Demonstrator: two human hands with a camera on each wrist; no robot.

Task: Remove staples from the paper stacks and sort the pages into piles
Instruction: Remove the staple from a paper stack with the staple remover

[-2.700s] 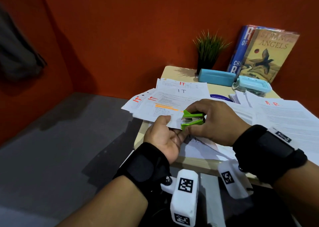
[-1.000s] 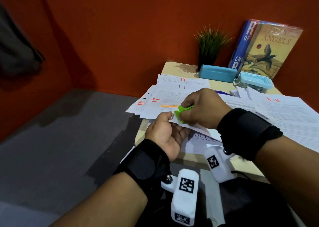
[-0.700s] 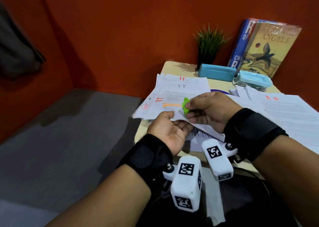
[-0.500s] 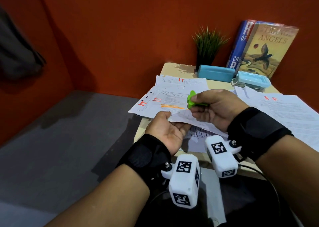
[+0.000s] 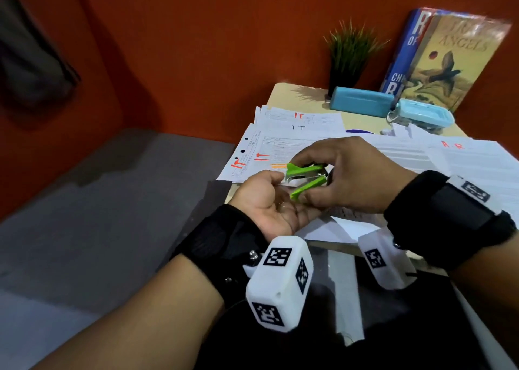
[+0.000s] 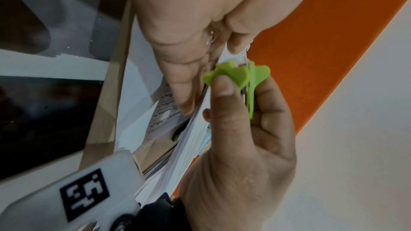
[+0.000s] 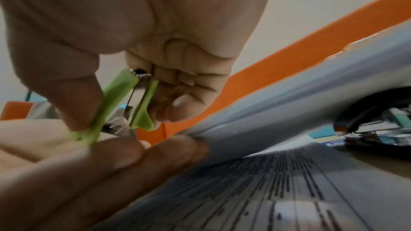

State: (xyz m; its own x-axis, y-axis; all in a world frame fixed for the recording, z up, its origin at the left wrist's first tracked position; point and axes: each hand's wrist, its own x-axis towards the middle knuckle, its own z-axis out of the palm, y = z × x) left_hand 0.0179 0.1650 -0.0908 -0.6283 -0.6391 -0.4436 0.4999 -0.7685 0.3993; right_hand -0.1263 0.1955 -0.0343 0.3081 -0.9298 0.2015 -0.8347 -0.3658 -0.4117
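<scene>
In the head view, the right hand [image 5: 348, 173] pinches a green staple remover [image 5: 306, 177] between thumb and fingers, its two green wings spread apart, right above the upturned palm of the left hand [image 5: 269, 204]. The left hand grips the corner of a paper stack [image 5: 337, 230] at the near edge of the worktop [image 5: 283, 95]. Sheets marked "IT" [image 5: 283, 144] lie at 12 o'clock from the hands, sheets marked "A R" [image 5: 471, 161] at 2 o'clock. From the left wrist, the left hand's fingers [image 6: 177, 83] and thumb clamp the paper stack [image 6: 189, 140], with the staple remover [image 6: 240, 75] at its corner. From the right wrist, the right hand [image 7: 133, 32] squeezes the staple remover [image 7: 120, 101] over the left hand's fingers [image 7: 133, 161], which curl under the paper stack [image 7: 289, 111].
</scene>
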